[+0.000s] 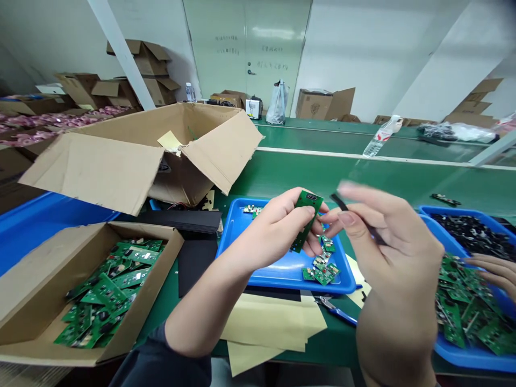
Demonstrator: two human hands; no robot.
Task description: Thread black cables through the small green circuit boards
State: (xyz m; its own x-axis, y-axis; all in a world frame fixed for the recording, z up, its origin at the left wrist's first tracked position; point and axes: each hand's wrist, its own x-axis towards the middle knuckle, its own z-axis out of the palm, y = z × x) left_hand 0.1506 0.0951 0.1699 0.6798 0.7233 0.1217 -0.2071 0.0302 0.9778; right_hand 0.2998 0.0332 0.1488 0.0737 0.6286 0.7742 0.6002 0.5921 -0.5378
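A green circuit board (305,226) with a dark oval port near its top end is gripped between the thumb and fingers of my left hand (284,223). My right hand (382,231), partly smeared by motion, pinches a small black strip (338,201) just right of the board; the two do not touch. Below both hands lies a blue tray (274,277), with several small circuit boards (325,273) in it. Under the tray's front edge are sheets of yellowish paper (268,320). Blue-handled pliers (336,310) rest at its lower right.
On the left stands a cardboard box (169,252) of circuit boards, with a large open carton (213,156) behind. Right are blue trays (447,349) of boards and black parts (475,231), with another person's hand (497,274) there. A plastic bottle (382,137) stands farther back.
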